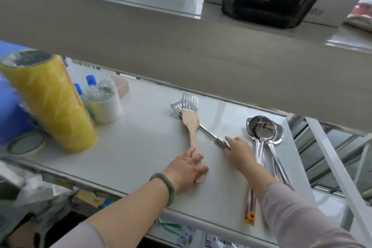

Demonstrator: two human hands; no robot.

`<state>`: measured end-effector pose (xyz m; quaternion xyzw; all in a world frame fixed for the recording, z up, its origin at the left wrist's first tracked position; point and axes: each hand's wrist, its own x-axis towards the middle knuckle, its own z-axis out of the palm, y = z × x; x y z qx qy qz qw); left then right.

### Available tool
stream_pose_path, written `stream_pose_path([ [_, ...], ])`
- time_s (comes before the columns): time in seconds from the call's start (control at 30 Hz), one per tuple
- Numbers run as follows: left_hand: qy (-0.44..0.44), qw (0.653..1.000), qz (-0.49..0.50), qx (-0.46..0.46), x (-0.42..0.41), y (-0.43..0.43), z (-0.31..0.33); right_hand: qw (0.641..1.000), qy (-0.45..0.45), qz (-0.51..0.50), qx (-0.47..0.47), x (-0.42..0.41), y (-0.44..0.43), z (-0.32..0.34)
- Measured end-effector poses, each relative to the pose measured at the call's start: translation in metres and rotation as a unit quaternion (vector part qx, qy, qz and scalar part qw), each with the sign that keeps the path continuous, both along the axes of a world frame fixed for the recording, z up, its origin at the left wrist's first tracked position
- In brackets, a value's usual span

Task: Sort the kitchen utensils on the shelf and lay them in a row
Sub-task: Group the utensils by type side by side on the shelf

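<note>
On the shelf [141,147], the left hand [186,169] presses the wooden spatula [191,125] handle flat; its long axis runs away from the person. The right hand [239,152] closes on the slotted turner [209,133] handle, which crosses under the spatula. Ladles [261,133] lie right of the spatula.

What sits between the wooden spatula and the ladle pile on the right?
The right hand and the metal slotted turner it grips; that turner's handle crosses under the wooden spatula. Otherwise bare shelf up to the ladles.
</note>
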<state>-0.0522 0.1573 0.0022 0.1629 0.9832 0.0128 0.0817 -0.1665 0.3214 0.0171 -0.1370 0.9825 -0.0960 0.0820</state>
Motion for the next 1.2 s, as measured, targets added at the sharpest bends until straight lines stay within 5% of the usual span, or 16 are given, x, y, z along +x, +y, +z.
stream_pose_path([
  [0.27, 0.212, 0.976, -0.013, 0.043, 0.015, -0.058, -0.023, 0.997, -0.067, 0.016, -0.034, 0.038, -0.051, -0.003],
  [0.47, 0.190, 0.960, 0.060, 0.195, 0.034, -0.107, -0.025, 0.993, -0.056, -0.053, -0.092, 0.056, -0.083, -0.001],
  [0.73, 0.180, 0.981, 0.038, 0.053, 0.038, -0.154, -0.030, 0.997, -0.031, -0.063, -0.031, 0.071, -0.131, -0.003],
  [0.83, 0.124, 0.991, 0.001, 0.045, 0.040, -0.163, -0.031, 0.991, -0.065, -0.096, -0.063, 0.075, -0.133, -0.004],
  [1.0, 0.153, 0.986, -0.047, -0.037, 0.034, -0.184, -0.036, 0.984, -0.083, -0.119, -0.101, 0.080, -0.122, -0.004],
  [1.2, 0.193, 0.965, 0.047, 0.171, 0.024, -0.145, -0.020, 0.985, -0.074, -0.134, -0.081, 0.087, -0.109, 0.000],
])
